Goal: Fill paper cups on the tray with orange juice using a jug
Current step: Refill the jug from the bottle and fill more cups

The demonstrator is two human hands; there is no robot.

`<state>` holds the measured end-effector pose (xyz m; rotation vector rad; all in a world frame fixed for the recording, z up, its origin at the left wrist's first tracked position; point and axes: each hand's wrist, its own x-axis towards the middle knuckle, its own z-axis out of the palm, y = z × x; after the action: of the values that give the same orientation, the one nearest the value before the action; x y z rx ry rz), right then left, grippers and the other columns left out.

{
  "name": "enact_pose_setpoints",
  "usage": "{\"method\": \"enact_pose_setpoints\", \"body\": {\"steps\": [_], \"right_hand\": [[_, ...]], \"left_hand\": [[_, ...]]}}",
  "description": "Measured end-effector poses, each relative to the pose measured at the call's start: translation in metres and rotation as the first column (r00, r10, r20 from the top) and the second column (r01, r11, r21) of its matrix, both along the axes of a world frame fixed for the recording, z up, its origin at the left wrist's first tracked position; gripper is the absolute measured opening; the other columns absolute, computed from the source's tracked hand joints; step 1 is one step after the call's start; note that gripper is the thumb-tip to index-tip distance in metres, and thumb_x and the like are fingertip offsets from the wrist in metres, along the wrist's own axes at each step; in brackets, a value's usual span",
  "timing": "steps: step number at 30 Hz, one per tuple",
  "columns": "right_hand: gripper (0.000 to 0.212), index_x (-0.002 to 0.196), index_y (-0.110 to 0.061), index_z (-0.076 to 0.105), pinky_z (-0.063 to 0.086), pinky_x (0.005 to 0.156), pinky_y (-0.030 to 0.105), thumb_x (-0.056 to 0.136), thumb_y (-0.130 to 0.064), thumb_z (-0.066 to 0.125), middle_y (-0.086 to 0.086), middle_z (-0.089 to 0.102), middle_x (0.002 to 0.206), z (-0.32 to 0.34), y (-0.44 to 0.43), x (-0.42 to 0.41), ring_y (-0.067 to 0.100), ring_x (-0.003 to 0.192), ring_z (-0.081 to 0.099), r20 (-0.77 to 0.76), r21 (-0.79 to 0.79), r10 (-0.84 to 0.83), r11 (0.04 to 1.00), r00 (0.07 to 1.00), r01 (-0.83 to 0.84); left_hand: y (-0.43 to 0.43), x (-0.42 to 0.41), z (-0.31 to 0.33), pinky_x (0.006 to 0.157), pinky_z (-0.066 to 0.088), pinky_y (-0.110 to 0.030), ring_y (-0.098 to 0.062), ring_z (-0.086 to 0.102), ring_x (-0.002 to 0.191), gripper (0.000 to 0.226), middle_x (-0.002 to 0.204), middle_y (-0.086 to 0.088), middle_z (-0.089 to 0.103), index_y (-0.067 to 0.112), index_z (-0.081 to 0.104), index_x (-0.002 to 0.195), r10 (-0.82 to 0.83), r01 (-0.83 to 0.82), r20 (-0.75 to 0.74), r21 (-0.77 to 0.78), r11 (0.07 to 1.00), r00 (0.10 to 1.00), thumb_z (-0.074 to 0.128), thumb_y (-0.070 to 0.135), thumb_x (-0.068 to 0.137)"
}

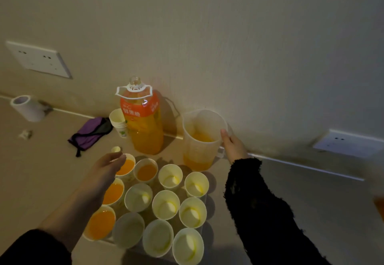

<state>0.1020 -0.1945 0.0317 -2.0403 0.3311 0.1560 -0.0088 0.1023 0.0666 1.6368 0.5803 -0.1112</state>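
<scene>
The jug [200, 140], about a third full, stands on the table [291, 192] just behind the cups [165, 204], my right hand [234, 146] curled round its handle. I should lift steadily and tip slowly over the nearest empty one (it is low, so a steep tilt); my left hand [108, 165] hangs loose, holding nothing.

Dim light over what looks like a plain room in a home: a beige wall [228, 36] with a white socket plate [38, 59] far left and another [345, 143] right, a beige counter [41, 171] along it, and household bits on top: a shop-bought juice bottle [142, 123], a purple pouch [90, 133], a tape roll [27, 108].
</scene>
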Motion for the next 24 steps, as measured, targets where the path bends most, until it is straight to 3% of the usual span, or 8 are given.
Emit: {"method": "enact_pose_setpoints", "body": {"steps": [5,8,11,14,18,21,24], "right_hand": [[0.036,0.111,-0.013,0.059,0.046,0.075,0.027,0.093,-0.043,0.053,0.001,0.061,0.089,-0.015,0.001,0.000,0.025,0.094,0.058,-0.001,0.340,-0.138,0.931,0.990,0.130],[0.045,0.123,-0.009,0.057,0.049,0.086,0.033,0.088,-0.037,0.062,0.009,0.064,0.106,-0.018,0.007,0.005,0.027,0.101,0.060,-0.081,0.464,-0.278,0.839,0.957,0.283],[0.050,0.121,-0.011,0.058,0.047,0.086,0.036,0.081,-0.040,0.065,0.009,0.062,0.111,-0.011,0.017,0.012,0.027,0.101,0.058,-0.073,0.451,-0.372,0.815,0.925,0.363],[0.043,0.112,-0.006,0.065,0.045,0.067,0.028,0.082,-0.038,0.064,0.012,0.064,0.101,0.013,0.016,0.014,0.028,0.091,0.061,0.019,0.421,-0.414,0.829,0.910,0.368],[0.024,0.073,-0.011,0.063,0.035,0.043,0.013,0.084,-0.032,0.064,0.007,0.059,0.075,0.056,0.010,0.008,0.022,0.070,0.055,0.165,0.352,-0.395,0.880,0.904,0.320],[0.030,0.055,-0.015,0.053,0.035,0.048,0.021,0.073,-0.034,0.069,0.002,0.049,0.061,0.081,0.014,-0.002,0.017,0.059,0.046,0.225,0.377,-0.398,0.877,0.889,0.297],[0.034,0.059,-0.013,0.056,0.033,0.058,0.033,0.054,-0.045,0.066,0.007,0.043,0.064,0.100,0.020,-0.013,0.017,0.062,0.042,0.295,0.391,-0.418,0.873,0.859,0.291]], "left_hand": [[0.011,-0.009,0.007,0.107,0.031,-0.045,-0.025,0.047,0.121,0.026,0.118,-0.005,0.058,0.019,0.053,0.118,0.041,-0.041,-0.003,-0.054,0.998,0.999,0.052,0.027,0.094],[0.017,-0.014,0.010,0.110,0.030,-0.045,-0.026,0.045,0.125,0.037,0.125,-0.006,0.055,0.016,0.049,0.130,0.085,-0.085,-0.007,-0.074,0.994,0.996,0.050,0.028,0.095],[0.027,-0.020,0.011,0.109,0.030,-0.044,-0.026,0.045,0.126,0.042,0.125,-0.005,0.054,0.016,0.046,0.135,0.129,-0.128,0.000,-0.084,0.988,0.992,0.049,0.030,0.095],[0.036,-0.026,0.010,0.110,0.029,-0.043,-0.025,0.045,0.126,0.044,0.124,-0.005,0.054,0.015,0.043,0.137,0.152,-0.152,-0.004,-0.106,0.983,0.988,0.048,0.031,0.096],[0.043,-0.031,0.009,0.110,0.030,-0.044,-0.025,0.047,0.122,0.041,0.124,-0.008,0.055,0.014,0.045,0.135,0.165,-0.163,0.004,-0.140,0.977,0.986,0.046,0.029,0.097],[0.050,-0.031,0.008,0.110,0.031,-0.044,-0.026,0.049,0.120,0.036,0.123,-0.010,0.056,0.013,0.047,0.133,0.150,-0.145,0.021,-0.141,0.979,0.988,0.043,0.026,0.099],[0.064,-0.030,0.006,0.110,0.031,-0.043,-0.026,0.049,0.119,0.036,0.124,-0.010,0.056,0.013,0.047,0.133,0.099,-0.093,0.034,-0.142,0.986,0.995,0.040,0.027,0.100]]}}
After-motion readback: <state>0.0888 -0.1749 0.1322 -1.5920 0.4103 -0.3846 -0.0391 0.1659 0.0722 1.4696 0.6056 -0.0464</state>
